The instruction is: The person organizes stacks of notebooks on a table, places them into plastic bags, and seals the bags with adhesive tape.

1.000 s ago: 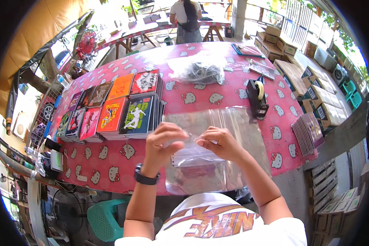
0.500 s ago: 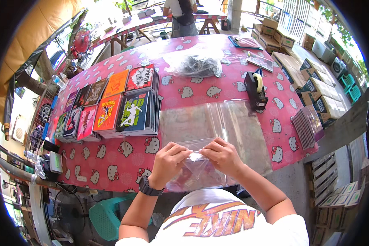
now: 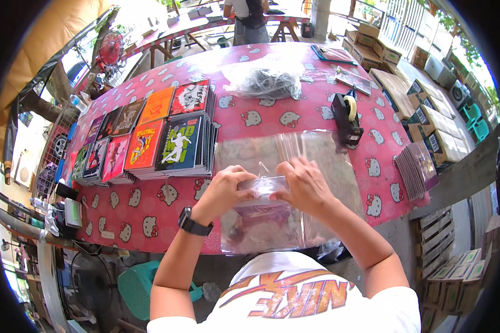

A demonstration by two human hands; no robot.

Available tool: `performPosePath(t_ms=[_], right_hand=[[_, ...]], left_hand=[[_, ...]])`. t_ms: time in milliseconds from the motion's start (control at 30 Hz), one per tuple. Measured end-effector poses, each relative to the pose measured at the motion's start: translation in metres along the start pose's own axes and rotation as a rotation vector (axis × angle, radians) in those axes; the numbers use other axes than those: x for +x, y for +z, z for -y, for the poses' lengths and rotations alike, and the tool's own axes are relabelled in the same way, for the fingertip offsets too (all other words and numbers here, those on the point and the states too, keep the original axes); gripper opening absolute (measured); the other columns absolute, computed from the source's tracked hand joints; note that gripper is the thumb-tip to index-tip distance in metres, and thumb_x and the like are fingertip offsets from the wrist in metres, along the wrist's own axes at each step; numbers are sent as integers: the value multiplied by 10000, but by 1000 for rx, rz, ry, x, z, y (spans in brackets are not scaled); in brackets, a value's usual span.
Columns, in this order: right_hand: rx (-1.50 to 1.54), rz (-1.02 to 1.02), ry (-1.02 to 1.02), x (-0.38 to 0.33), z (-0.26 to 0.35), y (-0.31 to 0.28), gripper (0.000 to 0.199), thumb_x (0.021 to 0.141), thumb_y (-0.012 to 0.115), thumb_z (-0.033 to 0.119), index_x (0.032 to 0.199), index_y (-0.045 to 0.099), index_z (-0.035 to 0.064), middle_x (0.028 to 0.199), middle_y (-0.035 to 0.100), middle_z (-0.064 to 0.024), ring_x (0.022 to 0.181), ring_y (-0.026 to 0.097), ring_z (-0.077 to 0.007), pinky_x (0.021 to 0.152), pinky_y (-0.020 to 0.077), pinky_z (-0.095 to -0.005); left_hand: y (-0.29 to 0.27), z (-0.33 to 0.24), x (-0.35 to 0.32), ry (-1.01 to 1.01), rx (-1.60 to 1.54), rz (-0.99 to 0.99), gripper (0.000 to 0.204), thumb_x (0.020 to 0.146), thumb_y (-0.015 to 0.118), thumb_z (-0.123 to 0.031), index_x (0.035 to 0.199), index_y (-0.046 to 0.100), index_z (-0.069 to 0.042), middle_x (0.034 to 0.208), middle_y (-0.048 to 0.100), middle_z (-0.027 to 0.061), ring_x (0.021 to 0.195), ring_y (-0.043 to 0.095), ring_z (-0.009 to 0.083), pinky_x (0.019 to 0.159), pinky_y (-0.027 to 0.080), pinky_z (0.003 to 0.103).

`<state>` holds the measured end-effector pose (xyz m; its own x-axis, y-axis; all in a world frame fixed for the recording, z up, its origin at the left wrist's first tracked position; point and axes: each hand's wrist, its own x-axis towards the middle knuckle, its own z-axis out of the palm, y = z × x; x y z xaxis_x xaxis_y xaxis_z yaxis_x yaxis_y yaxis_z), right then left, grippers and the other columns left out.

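Note:
Between my hands is a pack wrapped in clear plastic (image 3: 263, 185), with purple (image 3: 261, 213) showing through its near side. My left hand (image 3: 228, 191) is closed on its left end, fingers on top. At its right end my right hand (image 3: 305, 186) has thumb and forefinger on the wrap; the other fingers are raised and slightly blurred. Under the pack lie clear plastic sheets (image 3: 330, 166). What exactly is inside the wrap is hard to make out through glare.
Stacks of spiral notebooks (image 3: 179, 145) stand to the left. A black tape dispenser (image 3: 347, 119) is at the right, and another notebook stack (image 3: 416, 169) sits by the right edge. A bundle in clear plastic (image 3: 266, 83) lies at the back. Cartons (image 3: 436, 133) stand beyond the pink-covered table (image 3: 166, 194).
My hands have moved slightly away from me, and the wrapped pack is now raised between them. My right hand's fingers have lifted from a pinch. My left hand has shifted its grip.

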<state>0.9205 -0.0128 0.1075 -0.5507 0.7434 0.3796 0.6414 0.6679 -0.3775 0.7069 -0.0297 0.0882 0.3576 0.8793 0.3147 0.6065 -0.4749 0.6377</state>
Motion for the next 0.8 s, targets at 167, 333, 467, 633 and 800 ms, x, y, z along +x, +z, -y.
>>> performPosePath(t_ms=[167,333,467,633,800], right_hand=[[404,145,51,24,-33,26,195,675,711,140,782,613,10,718,564,-110,715,554,-265,636,436,-345],[379,-37,-15,47,-35,28,137,683,674,124,748,606,25,757,574,-112,802,559,-309,663,445,-385],[265,-13,-211,12,-34,43,65,713,618,91,750,575,58,763,556,-107,806,549,-300,661,454,-389],[320,212,-192,-88,-37,113,99,685,633,68,746,555,76,763,547,-72,786,556,-265,653,477,-360],[390,184,171,-76,-34,117,285,663,737,211,788,544,43,761,571,-98,735,581,-288,622,463,-370]], left_hand=[[5,14,15,-167,-140,25,193,722,722,-159,830,682,-4,684,574,82,580,550,169,553,440,285],[-2,8,30,-115,-36,-206,135,698,735,-105,776,677,-12,676,581,81,579,545,173,525,430,281],[15,12,0,38,9,-191,81,619,716,-40,675,660,-53,683,610,66,645,584,190,567,473,287],[102,12,-94,-219,-3,-143,69,653,697,-51,711,667,-73,705,625,86,674,600,236,614,487,314],[108,0,-82,-773,31,-149,462,618,771,-179,1025,583,-72,737,638,109,709,615,248,652,495,343]])
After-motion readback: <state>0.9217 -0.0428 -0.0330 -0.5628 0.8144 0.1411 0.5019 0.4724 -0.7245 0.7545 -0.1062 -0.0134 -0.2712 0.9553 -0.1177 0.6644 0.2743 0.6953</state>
